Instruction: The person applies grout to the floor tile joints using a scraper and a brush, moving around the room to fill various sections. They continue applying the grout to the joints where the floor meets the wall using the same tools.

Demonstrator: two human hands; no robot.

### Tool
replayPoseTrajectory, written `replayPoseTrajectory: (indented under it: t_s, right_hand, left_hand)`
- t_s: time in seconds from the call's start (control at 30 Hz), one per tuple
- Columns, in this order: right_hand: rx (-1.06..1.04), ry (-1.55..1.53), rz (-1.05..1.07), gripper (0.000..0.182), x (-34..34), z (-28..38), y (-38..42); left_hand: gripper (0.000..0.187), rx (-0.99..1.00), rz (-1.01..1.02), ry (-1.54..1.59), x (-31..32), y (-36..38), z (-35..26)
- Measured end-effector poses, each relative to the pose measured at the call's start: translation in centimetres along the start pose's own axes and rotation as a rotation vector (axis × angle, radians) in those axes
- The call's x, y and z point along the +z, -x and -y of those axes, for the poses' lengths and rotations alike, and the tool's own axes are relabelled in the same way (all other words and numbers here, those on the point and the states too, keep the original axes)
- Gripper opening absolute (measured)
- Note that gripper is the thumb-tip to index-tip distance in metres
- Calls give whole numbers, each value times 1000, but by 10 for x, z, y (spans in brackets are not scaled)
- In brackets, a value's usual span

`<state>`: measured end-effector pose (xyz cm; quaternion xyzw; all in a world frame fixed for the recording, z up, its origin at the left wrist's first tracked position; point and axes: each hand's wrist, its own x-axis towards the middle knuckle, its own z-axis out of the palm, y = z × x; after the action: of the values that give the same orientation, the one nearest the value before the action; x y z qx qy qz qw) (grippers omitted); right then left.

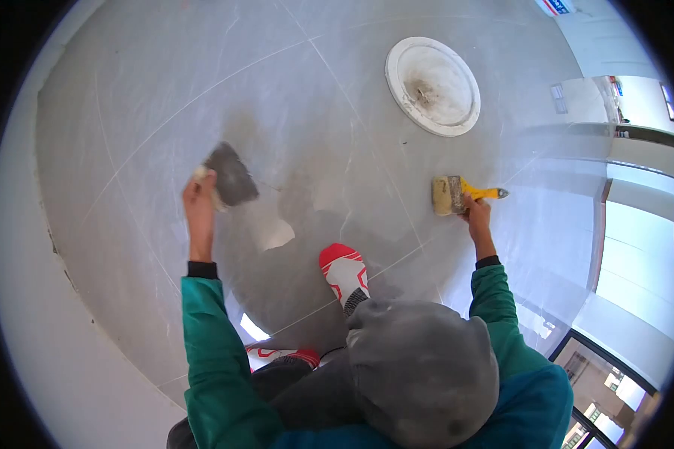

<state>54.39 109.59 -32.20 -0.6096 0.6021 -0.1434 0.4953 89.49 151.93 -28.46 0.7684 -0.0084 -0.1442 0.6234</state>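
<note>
My left hand [199, 196] is closed on a dark grey, roughly square flat tool [232, 176] with a pale cream edge, held low over the floor. Its exact kind I cannot tell. In my right hand [478, 212] is a wide paintbrush [448, 196], gripped near the base of its yellow handle, with its cream bristles pointing left. Between and ahead of the hands, the grey tiled floor [374, 187] shows darker dusty smudges.
A round white dish [466, 82] with dark dirt inside lies on the floor ahead, right of centre. My foot in a red and white shoe [344, 268] rests between my arms. A pale wall [60, 322] borders the floor at left. A framed glass pane [603, 389] stands at lower right.
</note>
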Motion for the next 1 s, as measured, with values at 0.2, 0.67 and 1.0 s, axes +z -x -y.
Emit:
replayPoseTrajectory:
  t_s: [0.2, 0.67, 1.0]
  right_hand:
    - [-577, 661, -148, 41, 38, 35, 39]
    - [-1023, 972, 175, 32, 145, 67, 49]
    - [-1072, 1168, 215, 22, 160, 71, 38]
  left_hand:
    - [27, -105, 402, 29, 99, 86, 19]
    - [33, 459, -71, -468, 80, 57, 75]
    - [33, 391, -401, -947, -14, 35, 98]
